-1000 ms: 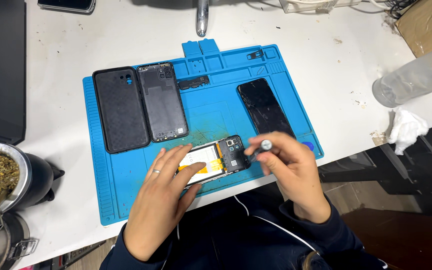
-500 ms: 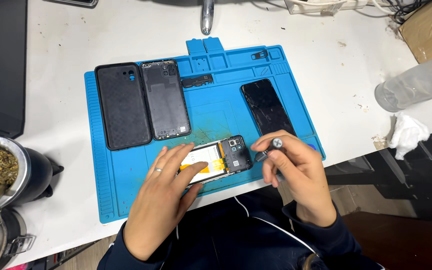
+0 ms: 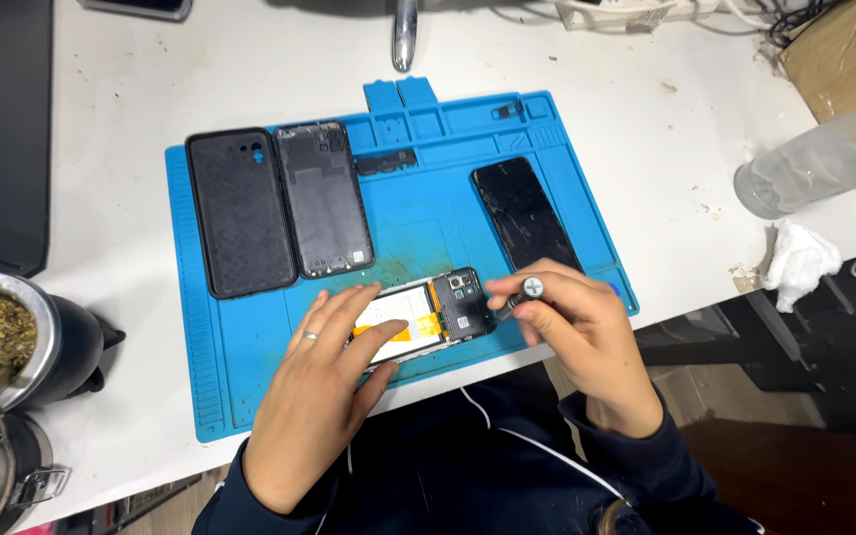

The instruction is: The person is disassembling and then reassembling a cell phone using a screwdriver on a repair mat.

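Beneath both your hands lies the blue work mat (image 3: 250, 347), spread on the white table (image 3: 111, 149). Well beyond your left hand, two dark back covers (image 3: 240, 213) lie side by side on the mat, touching along their long edges. Just past your right hand rests a black phone screen (image 3: 525, 210), face up. Far out to the right of that hand lies a clear plastic bottle (image 3: 814, 159) on its side, with a crumpled white tissue (image 3: 800, 260) near it.

Your left hand (image 3: 314, 396) lies flat, fingers spread, pressing down on the opened phone (image 3: 428, 315), which sits between your two hands at the mat's near edge. Your right hand (image 3: 582, 342) is closed around a small screwdriver (image 3: 517, 294), its tip touching the phone's camera end.
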